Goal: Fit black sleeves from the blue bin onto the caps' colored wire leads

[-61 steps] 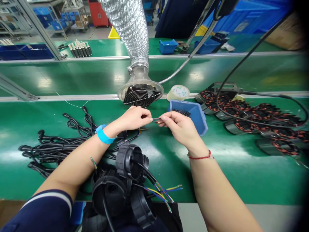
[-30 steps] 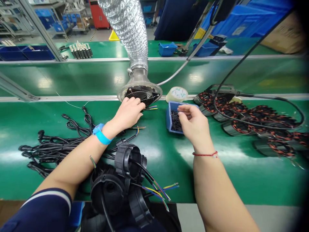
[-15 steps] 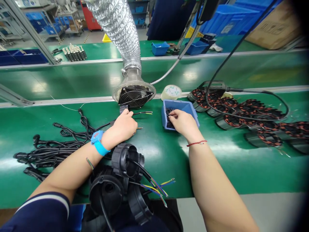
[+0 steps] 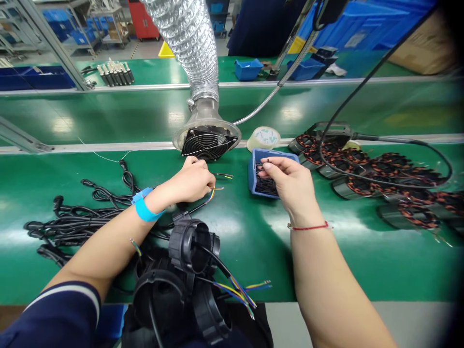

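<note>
My left hand (image 4: 192,181) is closed with its fingers curled down by the fan, at the coloured wire ends (image 4: 213,192) of a black cable; the palm hides most of the grip. My right hand (image 4: 293,181) pinches a tiny black piece (image 4: 267,161) above a blue bin (image 4: 253,186), which holds many small black pieces (image 4: 266,186). Black ribbed round housings (image 4: 188,241) are heaped close to my body, cables with bare coloured wires running through them. Coiled black cables (image 4: 83,224) lie on the green table left of my left forearm.
A fan (image 4: 208,144) under a silver duct (image 4: 201,48) stands behind my left hand. A tape roll (image 4: 264,137) sits behind the bin. Several copper-wound stators (image 4: 362,164) spread to the right, with a black hanging cord (image 4: 366,63) looping over them.
My right hand has risen from inside the bin with a tiny black piece between its fingertips. My left hand has turned, its fingers now lower at the wires. The view has shifted slightly.
</note>
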The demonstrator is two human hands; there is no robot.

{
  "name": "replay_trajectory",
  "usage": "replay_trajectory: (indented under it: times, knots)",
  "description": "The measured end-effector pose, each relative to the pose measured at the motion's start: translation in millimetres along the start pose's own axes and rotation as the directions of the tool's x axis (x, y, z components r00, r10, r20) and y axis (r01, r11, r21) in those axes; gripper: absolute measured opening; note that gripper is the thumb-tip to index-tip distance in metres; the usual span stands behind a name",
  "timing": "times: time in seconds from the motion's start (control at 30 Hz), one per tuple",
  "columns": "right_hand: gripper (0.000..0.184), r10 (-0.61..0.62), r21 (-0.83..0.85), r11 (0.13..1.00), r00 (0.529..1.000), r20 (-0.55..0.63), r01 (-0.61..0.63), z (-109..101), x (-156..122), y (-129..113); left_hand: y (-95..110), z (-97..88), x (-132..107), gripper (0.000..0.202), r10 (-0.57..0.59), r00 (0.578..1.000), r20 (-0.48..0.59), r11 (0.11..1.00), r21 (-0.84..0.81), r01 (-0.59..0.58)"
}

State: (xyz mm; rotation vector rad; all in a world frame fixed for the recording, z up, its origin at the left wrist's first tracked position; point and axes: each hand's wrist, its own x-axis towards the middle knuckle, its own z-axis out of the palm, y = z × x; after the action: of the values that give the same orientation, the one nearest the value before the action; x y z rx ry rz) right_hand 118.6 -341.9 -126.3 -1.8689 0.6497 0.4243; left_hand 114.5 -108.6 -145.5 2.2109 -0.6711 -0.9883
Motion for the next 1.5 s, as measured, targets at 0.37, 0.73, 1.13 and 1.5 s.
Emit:
replay_trajectory:
  times: [0.37, 0.73, 1.13, 1.5]
  knots:
    - [0.034, 0.079, 0.119, 0.985, 0.943, 0.322, -0.123, 51.9, -38.5, -0.5, -9.5, -24.7, -4.2, 0.016, -0.055, 0.990, 0.127, 0.992, -0.108, 0.069]
    - [0.028, 0.041, 0.130, 0.988, 0.957, 0.286, -0.081, 60.4, -42.3, -0.2, -9.0, -22.0, -1.3, 0.013, -0.041, 0.993, 0.109, 0.989, -0.137, 0.056]
    - [0.031, 0.058, 0.127, 0.987, 0.950, 0.307, -0.102, 59.1, -38.6, 3.4, -8.5, -22.7, -3.1, 0.015, -0.016, 0.992, 0.121, 0.991, -0.133, 0.032]
    - [0.026, -0.001, 0.069, 0.997, 0.947, 0.322, -0.023, 55.8, -38.7, 2.4, -8.5, -19.6, -1.1, 0.015, 0.002, 0.995, 0.104, 0.991, -0.134, 0.012]
